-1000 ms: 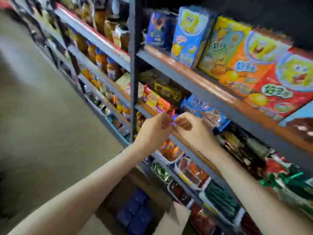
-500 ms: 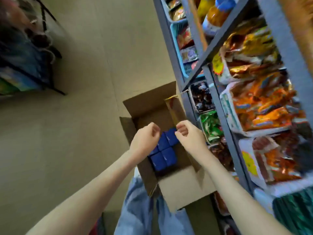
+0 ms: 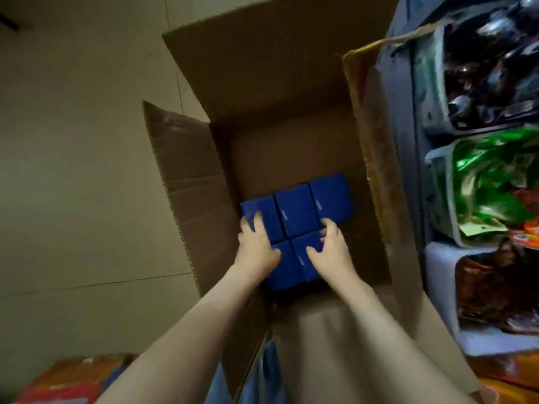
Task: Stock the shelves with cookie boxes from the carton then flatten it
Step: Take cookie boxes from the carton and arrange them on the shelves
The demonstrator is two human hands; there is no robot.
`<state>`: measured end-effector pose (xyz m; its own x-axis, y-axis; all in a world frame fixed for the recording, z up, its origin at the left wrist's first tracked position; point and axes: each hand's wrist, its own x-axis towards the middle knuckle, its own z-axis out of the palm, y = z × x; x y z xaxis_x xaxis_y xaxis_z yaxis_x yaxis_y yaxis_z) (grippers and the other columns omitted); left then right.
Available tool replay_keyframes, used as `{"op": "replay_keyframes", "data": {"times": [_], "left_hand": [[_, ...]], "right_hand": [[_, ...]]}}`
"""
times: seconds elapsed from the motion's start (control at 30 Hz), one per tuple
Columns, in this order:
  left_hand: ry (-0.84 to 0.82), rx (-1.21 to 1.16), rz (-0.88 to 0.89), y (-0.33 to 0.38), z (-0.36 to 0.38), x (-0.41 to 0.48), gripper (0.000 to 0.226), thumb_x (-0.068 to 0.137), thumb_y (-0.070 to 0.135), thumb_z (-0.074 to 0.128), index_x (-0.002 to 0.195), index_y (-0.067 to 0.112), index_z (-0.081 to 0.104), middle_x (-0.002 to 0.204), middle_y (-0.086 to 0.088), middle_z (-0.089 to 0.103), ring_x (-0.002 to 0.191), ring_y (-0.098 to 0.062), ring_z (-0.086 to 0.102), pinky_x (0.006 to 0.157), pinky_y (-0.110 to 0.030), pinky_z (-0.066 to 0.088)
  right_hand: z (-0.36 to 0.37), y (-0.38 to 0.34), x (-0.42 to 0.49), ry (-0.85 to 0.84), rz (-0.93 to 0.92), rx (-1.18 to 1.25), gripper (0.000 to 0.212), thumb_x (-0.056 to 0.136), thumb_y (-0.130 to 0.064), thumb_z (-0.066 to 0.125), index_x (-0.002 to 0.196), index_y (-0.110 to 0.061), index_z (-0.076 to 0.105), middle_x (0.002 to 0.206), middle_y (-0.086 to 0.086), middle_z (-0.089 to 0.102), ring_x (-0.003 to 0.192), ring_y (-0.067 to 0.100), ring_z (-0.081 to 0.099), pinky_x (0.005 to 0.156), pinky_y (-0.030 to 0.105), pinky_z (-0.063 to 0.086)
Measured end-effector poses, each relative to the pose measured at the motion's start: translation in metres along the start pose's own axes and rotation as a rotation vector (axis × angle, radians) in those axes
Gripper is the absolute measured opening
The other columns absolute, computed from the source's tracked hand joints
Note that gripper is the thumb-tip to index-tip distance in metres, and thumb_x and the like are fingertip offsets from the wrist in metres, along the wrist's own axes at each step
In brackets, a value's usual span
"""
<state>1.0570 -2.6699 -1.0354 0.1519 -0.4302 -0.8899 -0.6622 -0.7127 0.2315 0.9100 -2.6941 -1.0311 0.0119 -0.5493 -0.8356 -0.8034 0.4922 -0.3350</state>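
An open brown carton stands on the floor beside the shelves, with its flaps spread out. Several blue cookie boxes stand packed together in its near half; the far half shows bare cardboard. Both my hands are down inside the carton. My left hand lies on the left boxes with its fingers stretched over the far-left one and its thumb on the near-left one. My right hand sits on the near-right box, fingers curled over its far edge and thumb on its top.
A grey shelf rack rises right of the carton, with trays of snack packets in green, dark and orange wrappers. The carton's right flap leans against the rack. Tiled floor lies to the left. Orange packaging sits at bottom left.
My view has swung from the upper shelf down to the carton. Both hands have come down from the shelf into the carton and now touch the blue boxes.
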Motion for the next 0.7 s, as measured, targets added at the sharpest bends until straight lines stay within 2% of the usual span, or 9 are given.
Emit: {"op": "replay_keyframes", "data": {"times": [0.13,0.23,0.37,0.43,0.47,0.53,0.57,0.63,0.7], "left_hand": [[0.174,0.309,0.123,-0.011,0.012,0.044,0.092,0.086,0.012,0.061,0.151,0.016,-0.006,0.155,-0.017,-0.016,0.141,-0.037,0.01,0.109,-0.037,0.03],[0.212,0.565,0.157,-0.016,0.017,0.069,0.102,0.084,0.024,0.067,0.15,0.01,-0.009,0.157,-0.017,-0.006,0.144,-0.032,0.004,0.117,-0.036,0.014],[0.258,0.662,0.159,-0.018,0.025,0.079,0.099,0.082,0.031,0.068,0.149,0.009,-0.002,0.152,-0.016,0.012,0.141,-0.032,0.014,0.115,-0.038,0.018],[0.291,0.679,0.177,-0.02,0.026,0.075,0.096,0.078,0.033,0.071,0.147,0.009,0.008,0.147,-0.016,0.022,0.134,-0.032,0.025,0.11,-0.039,0.024],[0.333,0.681,0.208,-0.023,0.027,0.072,0.094,0.073,0.035,0.074,0.144,0.008,0.018,0.141,-0.017,0.031,0.127,-0.033,0.034,0.105,-0.039,0.03],[0.446,0.67,0.32,-0.033,0.03,0.066,0.084,0.053,0.034,0.084,0.123,0.008,0.046,0.114,-0.014,0.053,0.1,-0.031,0.053,0.087,-0.039,0.044],[0.49,0.661,0.386,-0.04,0.034,0.064,0.075,0.045,0.031,0.085,0.109,0.009,0.052,0.1,-0.012,0.056,0.087,-0.029,0.055,0.077,-0.038,0.046],[0.525,0.628,0.494,-0.05,0.042,0.06,0.06,0.044,0.023,0.083,0.094,0.01,0.053,0.088,-0.009,0.054,0.075,-0.027,0.052,0.066,-0.035,0.044],[0.514,0.613,0.528,-0.052,0.05,0.053,0.057,0.044,0.02,0.083,0.09,0.011,0.051,0.084,-0.008,0.053,0.07,-0.026,0.051,0.059,-0.032,0.041]], "right_hand": [[0.018,0.005,0.042,-0.016,-0.213,-0.245,0.087,0.09,-0.016,0.06,0.151,-0.028,0.0,0.158,-0.002,0.013,0.144,0.022,0.011,0.114,0.042,0.02],[0.024,0.003,0.068,-0.037,-0.33,-0.481,0.094,0.09,-0.019,0.06,0.15,-0.033,-0.011,0.16,-0.007,-0.006,0.146,0.02,-0.005,0.116,0.044,0.009],[0.032,0.002,0.093,-0.055,-0.295,-0.69,0.104,0.088,-0.026,0.064,0.147,-0.032,-0.022,0.156,-0.005,-0.025,0.144,0.023,-0.02,0.117,0.048,-0.001],[0.036,0.003,0.096,-0.003,-0.298,-0.726,0.107,0.085,-0.033,0.067,0.147,-0.031,-0.02,0.157,-0.004,-0.021,0.145,0.026,-0.017,0.117,0.049,0.001],[0.038,0.002,0.095,0.024,-0.301,-0.73,0.108,0.083,-0.037,0.068,0.148,-0.03,-0.017,0.158,-0.002,-0.017,0.145,0.027,-0.013,0.117,0.049,0.003],[0.04,0.001,0.093,0.069,-0.298,-0.728,0.106,0.081,-0.044,0.069,0.15,-0.027,-0.009,0.159,0.001,-0.008,0.145,0.029,-0.007,0.116,0.048,0.006],[0.04,-0.001,0.093,0.09,-0.293,-0.724,0.104,0.08,-0.046,0.069,0.15,-0.025,-0.004,0.159,0.003,-0.004,0.145,0.03,-0.004,0.116,0.048,0.008],[0.038,-0.003,0.094,0.142,-0.273,-0.69,0.098,0.078,-0.05,0.069,0.149,-0.023,0.006,0.157,0.008,0.003,0.144,0.031,0.002,0.114,0.046,0.013],[0.038,-0.003,0.093,0.191,-0.239,-0.639,0.091,0.077,-0.053,0.069,0.144,-0.02,0.016,0.155,0.011,0.008,0.143,0.031,0.007,0.112,0.045,0.019]]}}
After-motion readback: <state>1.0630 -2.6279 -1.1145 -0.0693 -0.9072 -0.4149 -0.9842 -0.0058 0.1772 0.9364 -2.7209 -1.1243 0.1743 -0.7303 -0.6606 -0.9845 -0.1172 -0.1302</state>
